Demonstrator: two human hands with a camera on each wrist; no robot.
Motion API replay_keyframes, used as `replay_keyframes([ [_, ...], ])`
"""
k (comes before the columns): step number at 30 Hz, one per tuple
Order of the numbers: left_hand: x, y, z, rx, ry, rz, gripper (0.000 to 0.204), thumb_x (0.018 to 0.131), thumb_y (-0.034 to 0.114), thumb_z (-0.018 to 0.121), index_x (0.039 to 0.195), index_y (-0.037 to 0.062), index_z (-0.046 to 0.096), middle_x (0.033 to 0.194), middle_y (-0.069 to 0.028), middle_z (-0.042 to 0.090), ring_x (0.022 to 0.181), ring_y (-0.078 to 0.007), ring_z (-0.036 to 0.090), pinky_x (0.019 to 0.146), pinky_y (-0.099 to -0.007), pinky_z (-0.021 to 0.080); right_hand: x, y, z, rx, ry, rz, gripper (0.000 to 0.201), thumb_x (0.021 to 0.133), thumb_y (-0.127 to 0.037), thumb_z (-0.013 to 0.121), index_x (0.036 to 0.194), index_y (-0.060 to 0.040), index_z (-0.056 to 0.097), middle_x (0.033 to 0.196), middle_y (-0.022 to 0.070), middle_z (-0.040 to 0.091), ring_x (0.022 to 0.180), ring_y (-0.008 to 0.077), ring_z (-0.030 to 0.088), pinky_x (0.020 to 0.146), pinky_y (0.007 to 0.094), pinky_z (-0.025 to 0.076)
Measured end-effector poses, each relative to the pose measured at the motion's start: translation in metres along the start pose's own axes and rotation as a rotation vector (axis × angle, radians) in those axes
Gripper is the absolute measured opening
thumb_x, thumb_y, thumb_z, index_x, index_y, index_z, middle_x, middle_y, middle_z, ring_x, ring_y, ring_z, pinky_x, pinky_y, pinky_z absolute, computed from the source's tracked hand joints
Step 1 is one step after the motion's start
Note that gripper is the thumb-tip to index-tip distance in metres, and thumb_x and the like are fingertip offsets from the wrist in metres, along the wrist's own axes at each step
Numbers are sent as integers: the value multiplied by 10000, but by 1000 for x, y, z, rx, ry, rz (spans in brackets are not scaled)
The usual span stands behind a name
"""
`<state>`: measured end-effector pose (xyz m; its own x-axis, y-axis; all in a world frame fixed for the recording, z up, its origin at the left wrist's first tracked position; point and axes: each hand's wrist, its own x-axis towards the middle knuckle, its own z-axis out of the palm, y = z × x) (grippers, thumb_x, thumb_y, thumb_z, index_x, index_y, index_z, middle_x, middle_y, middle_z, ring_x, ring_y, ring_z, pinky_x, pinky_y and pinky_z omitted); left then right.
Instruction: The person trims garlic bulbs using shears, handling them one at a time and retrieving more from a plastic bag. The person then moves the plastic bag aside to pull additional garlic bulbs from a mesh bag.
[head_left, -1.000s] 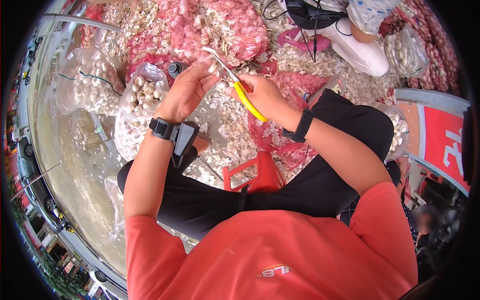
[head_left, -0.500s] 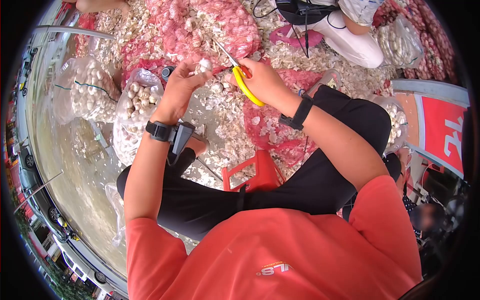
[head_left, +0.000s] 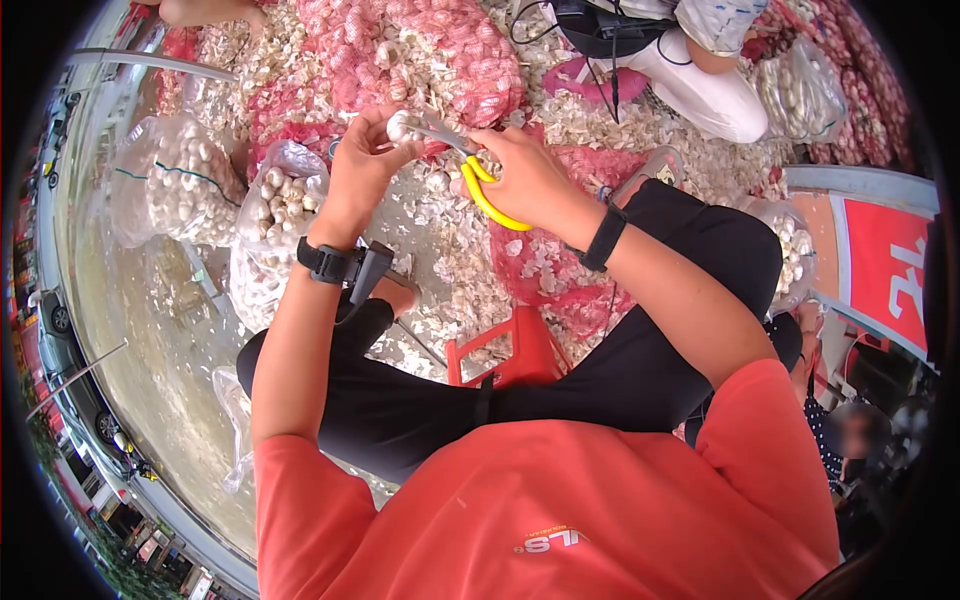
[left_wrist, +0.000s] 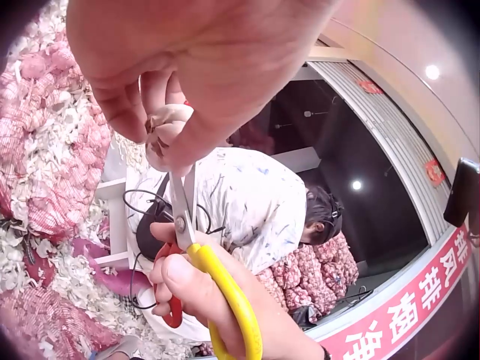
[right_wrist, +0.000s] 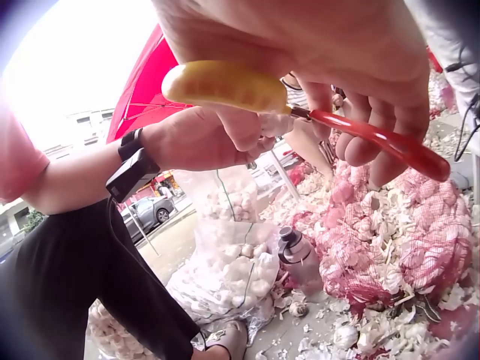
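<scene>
My left hand (head_left: 360,168) pinches a white garlic bulb (head_left: 399,127) between thumb and fingers, out in front of my knees. A pair of scissors (head_left: 488,205) with one yellow and one red handle is gripped in my right hand (head_left: 532,185). Its metal blades reach left to the bulb. From the left wrist view, the blades (left_wrist: 182,196) stand slightly apart and meet the lower end of the bulb (left_wrist: 166,135), where the left fingertips partly cover it. The right wrist view shows the red handle (right_wrist: 382,142) along the curled fingers.
A pink mesh sack of garlic (head_left: 450,60) lies ahead amid scattered skins. Clear bags of garlic bulbs (head_left: 285,205) stand at the left, with a bottle (right_wrist: 300,259) close by. A red stool (head_left: 530,350) is between my legs. Another person's white shoe (head_left: 715,100) is at upper right.
My left hand has turned over from palm-up and drawn back slightly with the bulb. The scissors, apart from the bulb half a second ago, have moved left so their blades now reach it.
</scene>
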<state>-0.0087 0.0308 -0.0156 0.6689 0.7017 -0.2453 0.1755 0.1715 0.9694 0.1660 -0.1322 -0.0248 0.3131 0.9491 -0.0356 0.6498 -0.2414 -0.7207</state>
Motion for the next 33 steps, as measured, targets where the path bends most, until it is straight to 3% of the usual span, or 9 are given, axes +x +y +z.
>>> replay_keyframes([
  [5, -3, 10, 4, -57, 44, -66, 475, 883, -22, 750, 1313, -43, 550, 1150, -96, 693, 1033, -149, 663, 958, -291, 540, -5, -9, -4, -1, 7, -20, 661, 827, -460, 814, 1327, -73, 622, 1060, 199, 629, 948, 367, 646, 807, 429, 511],
  [8, -4, 9, 3, -89, 21, -38, 453, 891, 3, 752, 1298, -45, 559, 1145, -93, 697, 1024, -150, 668, 943, -286, 541, -4, -12, -8, -39, -39, 65, 518, 863, -438, 761, 1275, -141, 659, 1094, 213, 641, 1035, 407, 654, 850, 477, 530],
  [10, -3, 5, -2, -71, 14, -102, 459, 887, 9, 753, 1299, -39, 557, 1134, -91, 696, 1012, -152, 669, 919, -288, 542, -1, -9, -9, -68, -62, 42, 473, 860, -399, 785, 1219, -115, 669, 896, 170, 655, 821, 366, 667, 711, 450, 515],
  [14, -1, -7, -7, -53, 38, -175, 486, 879, -3, 745, 1315, -38, 531, 1120, -90, 684, 989, -158, 671, 907, -298, 541, 2, 11, 7, -48, -66, -8, 404, 877, -381, 771, 1172, -123, 673, 807, 168, 659, 752, 360, 669, 667, 446, 511],
  [16, -2, -6, -8, -59, 9, -173, 508, 930, 8, 693, 1377, -30, 454, 1148, -81, 666, 1104, -187, 670, 948, -315, 548, 4, 10, 9, 48, -139, 94, 413, 880, -396, 769, 1167, -115, 672, 792, 172, 668, 738, 354, 672, 652, 438, 507],
  [19, -3, -2, -8, -76, 15, -125, 491, 938, -7, 665, 1381, -17, 452, 1186, -96, 647, 1100, -205, 677, 969, -317, 542, 5, 4, 2, 63, -159, 200, 463, 877, -424, 770, 1209, -120, 663, 867, 178, 665, 808, 360, 674, 693, 429, 508],
  [25, -3, 5, -10, -335, -50, -156, 439, 965, -27, 604, 1380, -5, 464, 1225, -94, 630, 1138, -219, 657, 1067, -351, 509, -2, -1, 2, -49, -41, 22, 606, 837, -475, 799, 1299, -124, 626, 1036, 186, 614, 955, 363, 645, 795, 436, 500],
  [28, 0, 0, -15, -492, -75, -185, 418, 982, -9, 587, 1383, 7, 471, 1223, -89, 632, 1148, -221, 648, 1110, -377, 493, -2, -4, 1, -3, -52, 62, 510, 874, -464, 756, 1277, -167, 663, 1070, 188, 642, 950, 391, 674, 797, 461, 534],
  [33, 0, 5, -16, -589, -49, -208, 401, 1002, 21, 581, 1388, 15, 472, 1226, -85, 635, 1155, -225, 649, 1113, -372, 496, 4, -13, -8, 11, -128, 79, 462, 875, -447, 755, 1233, -164, 682, 981, 176, 676, 913, 382, 679, 757, 457, 532],
])
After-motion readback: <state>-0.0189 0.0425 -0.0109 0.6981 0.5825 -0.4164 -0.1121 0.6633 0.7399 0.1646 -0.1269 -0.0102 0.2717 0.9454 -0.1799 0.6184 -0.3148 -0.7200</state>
